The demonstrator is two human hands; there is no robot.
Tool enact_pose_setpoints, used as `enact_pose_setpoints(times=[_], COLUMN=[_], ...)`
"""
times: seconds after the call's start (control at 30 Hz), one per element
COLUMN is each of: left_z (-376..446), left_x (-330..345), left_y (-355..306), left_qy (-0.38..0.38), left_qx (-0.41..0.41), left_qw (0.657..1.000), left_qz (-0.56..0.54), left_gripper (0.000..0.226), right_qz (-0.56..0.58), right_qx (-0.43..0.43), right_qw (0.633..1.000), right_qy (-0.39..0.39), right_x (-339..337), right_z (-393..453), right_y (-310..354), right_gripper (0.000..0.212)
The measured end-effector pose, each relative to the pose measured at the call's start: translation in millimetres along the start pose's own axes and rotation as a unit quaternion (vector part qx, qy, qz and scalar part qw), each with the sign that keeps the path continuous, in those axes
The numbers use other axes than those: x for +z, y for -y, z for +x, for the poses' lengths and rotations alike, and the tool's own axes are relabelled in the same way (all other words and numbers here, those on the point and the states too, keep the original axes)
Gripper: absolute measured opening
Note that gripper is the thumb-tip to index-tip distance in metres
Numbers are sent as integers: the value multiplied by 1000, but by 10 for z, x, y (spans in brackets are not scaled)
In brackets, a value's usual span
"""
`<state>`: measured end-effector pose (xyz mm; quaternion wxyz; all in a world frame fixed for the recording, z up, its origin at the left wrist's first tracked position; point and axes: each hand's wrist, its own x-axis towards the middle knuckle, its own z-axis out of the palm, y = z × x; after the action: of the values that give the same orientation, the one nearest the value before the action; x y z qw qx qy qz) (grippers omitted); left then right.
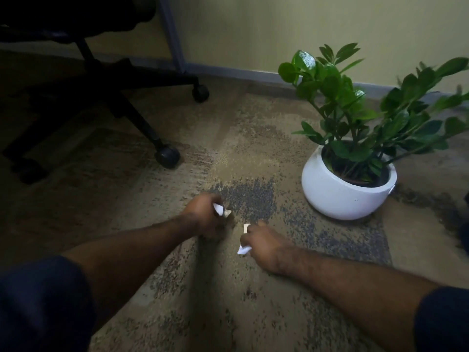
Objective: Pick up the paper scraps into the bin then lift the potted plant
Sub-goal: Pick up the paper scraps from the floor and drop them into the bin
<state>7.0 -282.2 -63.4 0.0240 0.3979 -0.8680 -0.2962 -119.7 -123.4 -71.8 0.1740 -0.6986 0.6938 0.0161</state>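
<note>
My left hand (205,215) is low over the carpet, closed around white paper scraps (220,210) that stick out between the fingers. My right hand (264,243) is just to its right, closed on more white paper scraps (243,249), with one piece showing at the fingertips and one under the palm. The potted plant (355,110), green and leafy, stands upright in a round white pot (337,196) on the floor to the right of and beyond my right hand. No bin is in view.
A black office chair base with castors (168,156) stands at the left, one castor close to my left hand. A yellow wall with a grey skirting board (253,74) runs behind. Speckled brown carpet (228,301) covers the floor.
</note>
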Motion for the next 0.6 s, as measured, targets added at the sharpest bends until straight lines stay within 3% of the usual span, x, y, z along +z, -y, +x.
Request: enact_pose_setpoints(times=[0.23, 0.33, 0.4, 0.6], left_z=[-15, -36, -46, -98], left_x=[-110, -151, -170, -219], left_y=[-100, -153, -175, -195], left_qy=[-42, -48, -45, -56], left_qx=[-30, -30, -33, -30], left_qw=[997, 997, 997, 997], left_qz=[-61, -56, -58, -45], left_gripper=[21, 13, 16, 12], right_qz=[63, 53, 58, 99], right_qx=[59, 104, 123, 45], right_qw=[991, 992, 991, 994], right_qy=[105, 50, 10, -2], right_x=[-98, -205, -225, -264], right_z=[-233, -356, -408, -438], right_y=[-245, -356, -383, -343], right_gripper=[23, 4, 20, 14])
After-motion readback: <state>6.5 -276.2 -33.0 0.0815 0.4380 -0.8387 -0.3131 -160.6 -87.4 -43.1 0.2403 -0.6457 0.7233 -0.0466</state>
